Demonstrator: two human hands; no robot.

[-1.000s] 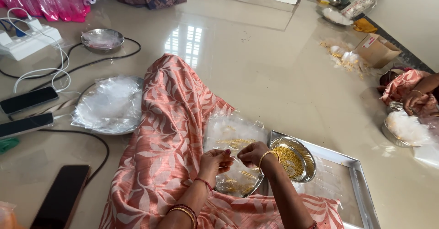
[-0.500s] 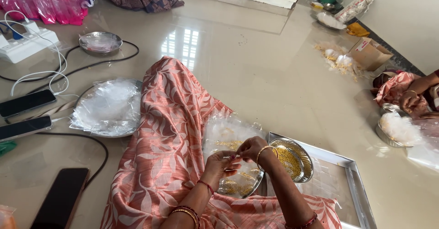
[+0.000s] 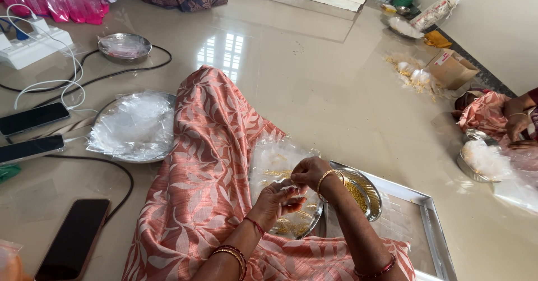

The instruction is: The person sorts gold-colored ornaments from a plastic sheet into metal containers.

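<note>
My left hand [image 3: 276,201] and my right hand [image 3: 310,172] meet over my lap, both pinching a small clear plastic packet [image 3: 293,188] between the fingertips. Under them lies a round steel plate [image 3: 307,227] with small yellow-filled packets and a clear plastic sheet [image 3: 273,157] spread over my peach leaf-print cloth [image 3: 208,146]. Just right of my right wrist stands a steel bowl [image 3: 365,191] of yellow grains, resting on a rectangular steel tray [image 3: 427,225].
A steel plate heaped with clear bags [image 3: 134,127] lies to the left, beside phones [image 3: 32,118] [image 3: 75,237], cables and a white power strip [image 3: 33,45]. A smaller steel plate [image 3: 124,46] sits further back. Another person [image 3: 507,118] sits at the right with a bowl [image 3: 482,159]; a cardboard box [image 3: 453,68] is behind.
My hands have stayed together over the plate, the fingers shifting a little on the small packet. The view has tilted slightly; nothing else has moved.
</note>
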